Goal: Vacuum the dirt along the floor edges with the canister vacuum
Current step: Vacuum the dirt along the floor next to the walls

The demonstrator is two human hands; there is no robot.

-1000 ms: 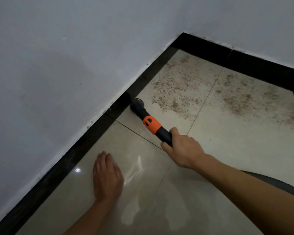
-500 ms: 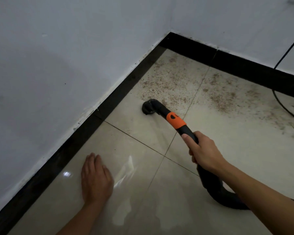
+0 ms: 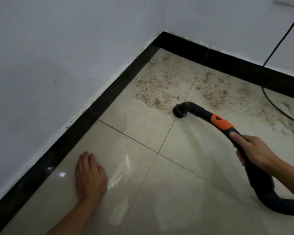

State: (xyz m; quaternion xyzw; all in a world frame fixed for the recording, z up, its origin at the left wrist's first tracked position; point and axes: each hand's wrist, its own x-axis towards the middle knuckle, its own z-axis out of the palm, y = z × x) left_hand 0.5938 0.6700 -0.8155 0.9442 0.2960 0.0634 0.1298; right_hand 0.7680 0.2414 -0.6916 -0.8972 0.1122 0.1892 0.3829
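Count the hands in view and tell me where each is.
2. The left hand rests flat on the floor tile beside the black skirting; the right hand grips the vacuum wand behind its orange collar.

Nozzle (image 3: 181, 111) is drawn off black skirting (image 3: 109, 92), against which it is pressed 1 s ago. It is now set well out on tile, at near edge of dirt patch (image 3: 159, 92), just beside tile joint (image 3: 168, 133). Right hand (image 3: 255, 150), gripping vacuum tube (image 3: 202, 114), is carried rightward with it. Loop of hose (image 3: 265, 189) is brought into view behind wrist. Strip of dirt patch nearest skirting is possibly thinned; dim light prevents certainty.
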